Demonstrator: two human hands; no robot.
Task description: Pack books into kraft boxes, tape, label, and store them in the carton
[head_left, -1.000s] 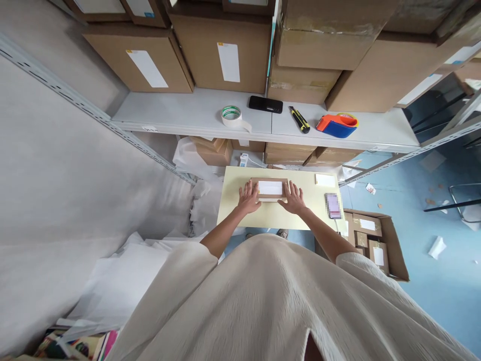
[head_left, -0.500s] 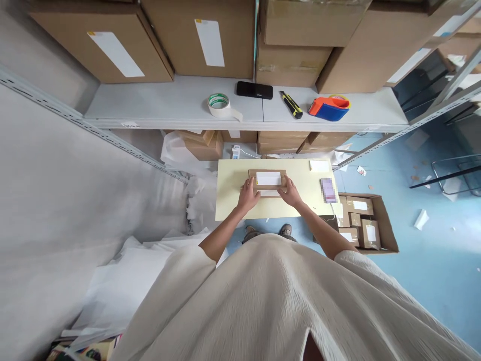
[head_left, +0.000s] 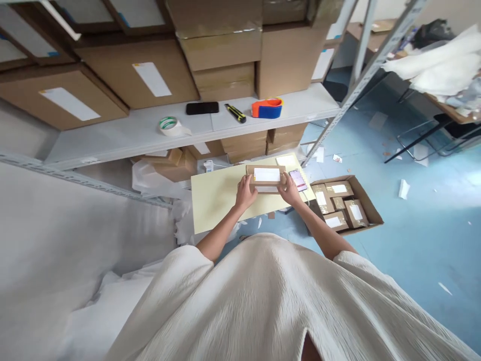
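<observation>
1. The labelled cardboard carton sits between the person's two grips, over the tabletop; from here I can't tell whether it rests or hangs just clear. A second white patch shows on its near side. If that belongs to a separate carton underneath, one could slide off the other.

2. The left grip holds the carton's left end, fingers curled over the edge; the right grip matches it at the right end. I can't see either reaching underneath, so uneven pressure might let the carton tip or slip.

3. Just right of the right grip lies a lit phone, close to the tabletop's edge. A sideways swing with the carton could knock it off.

4. Beyond the carton, near the far edge, a white card might be brushed away.

5. Further right and lower stands an open box of taped cartons. They look tightly packed, so anything dropped there would probably land crooked.

6. Ahead of both grips, the shelf carries a masking tape roll, a black phone, a utility knife and a tape dispenser. I can't make out the blade; a careless reach could mean a cut if it's out.
</observation>
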